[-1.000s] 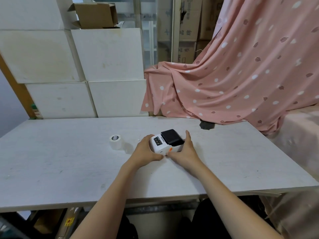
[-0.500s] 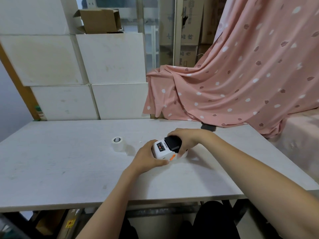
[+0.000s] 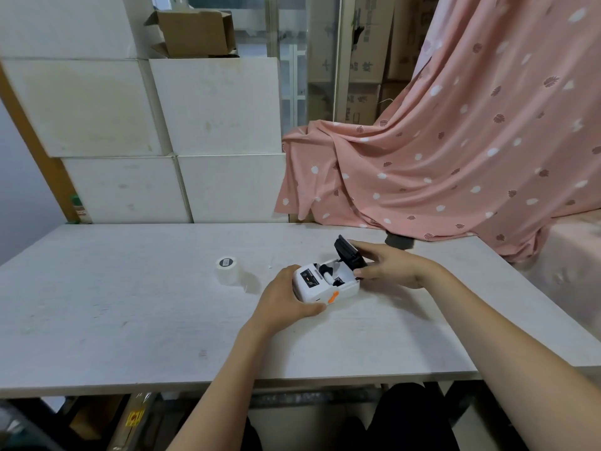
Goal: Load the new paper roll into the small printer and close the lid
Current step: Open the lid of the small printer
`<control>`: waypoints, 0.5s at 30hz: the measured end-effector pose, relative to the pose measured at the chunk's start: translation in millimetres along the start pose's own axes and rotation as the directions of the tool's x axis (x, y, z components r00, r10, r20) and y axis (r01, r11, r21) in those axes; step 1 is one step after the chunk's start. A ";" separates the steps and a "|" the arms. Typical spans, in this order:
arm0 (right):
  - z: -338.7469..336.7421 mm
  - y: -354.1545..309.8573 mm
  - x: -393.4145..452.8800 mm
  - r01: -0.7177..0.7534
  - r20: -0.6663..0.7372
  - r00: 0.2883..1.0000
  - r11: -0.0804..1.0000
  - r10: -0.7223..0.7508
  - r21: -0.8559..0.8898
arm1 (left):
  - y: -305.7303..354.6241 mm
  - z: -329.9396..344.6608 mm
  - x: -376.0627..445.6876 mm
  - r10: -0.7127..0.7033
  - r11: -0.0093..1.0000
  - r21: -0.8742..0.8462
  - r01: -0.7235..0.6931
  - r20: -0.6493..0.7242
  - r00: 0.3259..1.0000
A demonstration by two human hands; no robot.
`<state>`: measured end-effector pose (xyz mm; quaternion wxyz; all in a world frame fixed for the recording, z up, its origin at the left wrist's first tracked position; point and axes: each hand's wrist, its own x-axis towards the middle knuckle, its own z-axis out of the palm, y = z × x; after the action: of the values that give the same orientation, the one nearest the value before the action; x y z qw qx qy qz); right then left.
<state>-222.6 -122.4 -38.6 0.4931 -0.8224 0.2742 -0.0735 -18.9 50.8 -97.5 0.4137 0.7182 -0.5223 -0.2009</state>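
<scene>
**Lid up, roll still waiting**

The black lid (image 3: 349, 257) of the small printer (image 3: 325, 283) now stands tilted up and back, where a second ago it lay flat and shut on the white body. The right hand (image 3: 387, 266) has come round from the near side to the far right of the printer, and its fingers (image 3: 362, 271) are grasping the raised lid at its edge, thumb low and the others behind. The left hand (image 3: 286, 296) stays clamped round the printer's left end, thumb along the front near the orange latch (image 3: 333, 297), pinning it to the white surface (image 3: 130, 320).

With the lid raised the paper bay (image 3: 331, 275) is exposed; something white and dark sits inside (a spindle or an old core, I cannot tell which).

The new paper roll (image 3: 226, 270) stands on end on the surface, well apart to the printer's left, untouched by either hand.

So the opening step looks done. I'd judge the next move is to let go with one hand, clear the bay if need be, fetch the roll and seat it before closing the lid.
</scene>
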 end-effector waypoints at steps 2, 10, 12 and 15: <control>3.6 8.7 0.0 0.040 -0.103 0.994 0.998 -0.035 0.039 | -0.6 1.2 -0.4 -0.004 1.000 0.010 0.005 -0.017 1.000; 41.3 27.3 8.1 0.061 -0.461 0.878 0.924 0.130 0.377 | 0.6 22.9 -11.6 0.008 0.977 0.214 0.017 -0.115 0.993; 44.1 25.6 11.5 0.055 -0.501 0.852 0.926 0.151 0.373 | 1.5 29.3 -17.2 0.021 0.954 0.300 0.020 -0.134 0.991; 44.6 23.5 15.6 0.035 -0.562 0.804 0.927 0.197 0.374 | 4.7 32.1 -23.6 0.009 0.945 0.326 0.038 -0.140 0.990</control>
<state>-201.0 -104.8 -83.4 0.5305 -0.6391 0.4304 -0.3534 -53.6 59.6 -115.6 0.3224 0.7931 -0.5128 -0.0636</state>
